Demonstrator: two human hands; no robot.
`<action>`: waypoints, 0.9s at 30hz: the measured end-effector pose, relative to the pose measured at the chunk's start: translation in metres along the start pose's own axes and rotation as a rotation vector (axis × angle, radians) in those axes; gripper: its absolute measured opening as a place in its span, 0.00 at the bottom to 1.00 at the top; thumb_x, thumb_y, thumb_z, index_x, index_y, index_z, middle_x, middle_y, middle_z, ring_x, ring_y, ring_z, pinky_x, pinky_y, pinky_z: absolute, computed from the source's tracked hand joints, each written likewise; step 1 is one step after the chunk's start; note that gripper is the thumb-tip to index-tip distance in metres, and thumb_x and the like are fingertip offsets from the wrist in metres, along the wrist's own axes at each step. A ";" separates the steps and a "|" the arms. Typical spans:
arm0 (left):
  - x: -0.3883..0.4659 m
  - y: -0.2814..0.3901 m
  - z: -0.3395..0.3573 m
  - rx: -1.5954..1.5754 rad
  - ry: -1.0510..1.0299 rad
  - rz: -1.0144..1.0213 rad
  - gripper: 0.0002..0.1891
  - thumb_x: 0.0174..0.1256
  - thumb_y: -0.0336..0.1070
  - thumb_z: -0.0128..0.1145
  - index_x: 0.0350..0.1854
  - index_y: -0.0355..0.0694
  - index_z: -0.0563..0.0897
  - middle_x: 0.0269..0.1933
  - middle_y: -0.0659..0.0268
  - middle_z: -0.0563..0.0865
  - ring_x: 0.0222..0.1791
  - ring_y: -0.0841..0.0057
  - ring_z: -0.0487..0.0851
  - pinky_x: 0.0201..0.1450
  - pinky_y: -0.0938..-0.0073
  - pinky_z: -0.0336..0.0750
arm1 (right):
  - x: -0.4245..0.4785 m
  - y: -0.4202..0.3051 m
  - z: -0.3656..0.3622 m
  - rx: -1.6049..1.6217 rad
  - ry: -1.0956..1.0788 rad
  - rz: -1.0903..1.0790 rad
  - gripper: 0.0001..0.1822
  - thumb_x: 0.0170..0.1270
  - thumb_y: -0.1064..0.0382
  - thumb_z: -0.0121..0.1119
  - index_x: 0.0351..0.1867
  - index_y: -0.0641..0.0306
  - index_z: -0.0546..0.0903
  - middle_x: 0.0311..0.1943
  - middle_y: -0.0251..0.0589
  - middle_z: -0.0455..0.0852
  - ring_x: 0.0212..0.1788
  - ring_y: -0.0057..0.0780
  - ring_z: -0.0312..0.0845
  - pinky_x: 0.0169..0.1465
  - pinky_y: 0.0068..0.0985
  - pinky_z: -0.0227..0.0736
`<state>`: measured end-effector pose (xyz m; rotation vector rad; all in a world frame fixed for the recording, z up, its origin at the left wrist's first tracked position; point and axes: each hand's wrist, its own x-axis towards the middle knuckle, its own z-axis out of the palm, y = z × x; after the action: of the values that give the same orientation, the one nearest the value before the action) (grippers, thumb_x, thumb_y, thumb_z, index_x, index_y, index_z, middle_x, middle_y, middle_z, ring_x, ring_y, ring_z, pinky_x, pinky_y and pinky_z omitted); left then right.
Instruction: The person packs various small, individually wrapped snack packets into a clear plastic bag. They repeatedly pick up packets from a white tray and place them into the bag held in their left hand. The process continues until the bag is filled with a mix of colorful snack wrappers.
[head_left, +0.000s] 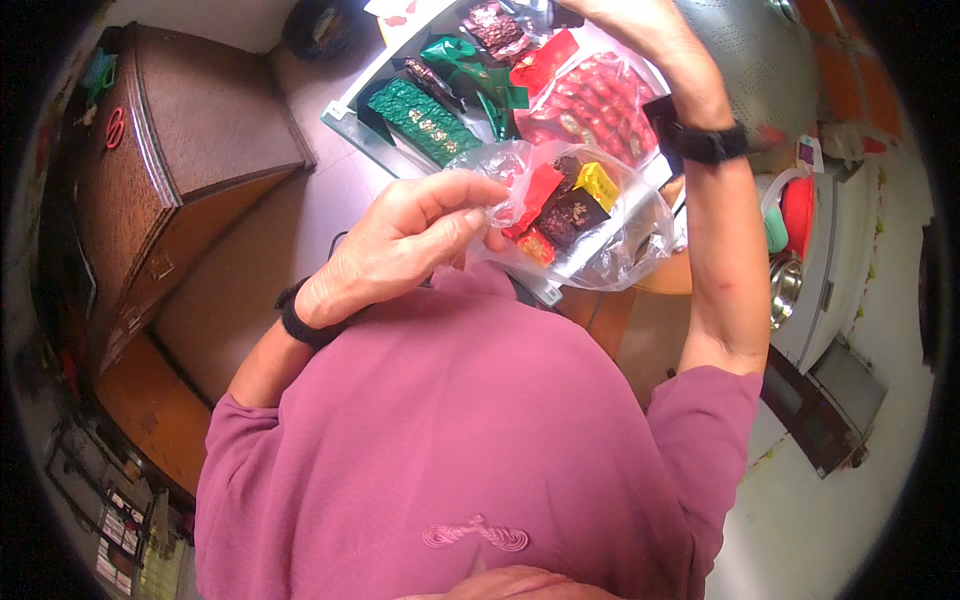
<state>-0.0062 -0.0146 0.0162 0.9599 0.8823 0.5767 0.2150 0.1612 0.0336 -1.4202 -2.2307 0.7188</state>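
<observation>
My left hand (427, 229) pinches the gathered edge of a clear plastic bag (637, 255). The bag holds a yellow box (598, 184), a dark packet (581, 212) and red packets. My right hand (619, 9) reaches to the top edge of the picture; its fingers are cut off, so what it touches is hidden. Between the arms stands an open drawer or tray (349, 135) with a pale rim. In it lie a green foil vacuum pack (424, 120), green and dark pouches, a dark wrinkled pack (495, 28) and a larger clear bag of red-wrapped pieces (592, 101).
A brown wooden cabinet (217, 112) stands at the left, with red scissors handles (115, 127) on it. A perforated metal surface (757, 67) is at the upper right. Farther right are a red basin (797, 210) and a steel bowl (785, 289). A dark round object (322, 30) lies beyond the cabinet.
</observation>
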 end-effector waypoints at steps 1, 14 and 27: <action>0.000 -0.001 0.000 -0.012 0.022 -0.003 0.15 0.73 0.30 0.48 0.57 0.32 0.78 0.36 0.67 0.86 0.28 0.86 0.77 0.31 0.82 0.74 | -0.003 -0.008 -0.009 0.018 -0.017 0.029 0.26 0.59 0.61 0.66 0.59 0.67 0.76 0.47 0.46 0.83 0.46 0.33 0.78 0.54 0.29 0.74; 0.016 -0.002 -0.002 -0.102 0.040 0.074 0.16 0.74 0.33 0.49 0.59 0.33 0.77 0.36 0.67 0.86 0.26 0.87 0.79 0.31 0.84 0.74 | -0.141 -0.055 -0.076 0.004 -0.190 -0.024 0.33 0.49 0.78 0.63 0.61 0.59 0.76 0.51 0.36 0.79 0.37 0.22 0.76 0.34 0.20 0.74; 0.017 0.003 -0.001 -0.030 -0.018 0.050 0.15 0.74 0.33 0.49 0.57 0.35 0.79 0.35 0.69 0.85 0.27 0.87 0.78 0.32 0.85 0.73 | -0.187 -0.024 0.013 -0.551 -0.354 -0.128 0.19 0.55 0.74 0.55 0.51 0.67 0.73 0.47 0.44 0.76 0.48 0.42 0.79 0.45 0.34 0.78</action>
<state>0.0022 0.0004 0.0119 0.9607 0.8335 0.6212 0.2664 -0.0205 0.0273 -1.4462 -2.9299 0.3390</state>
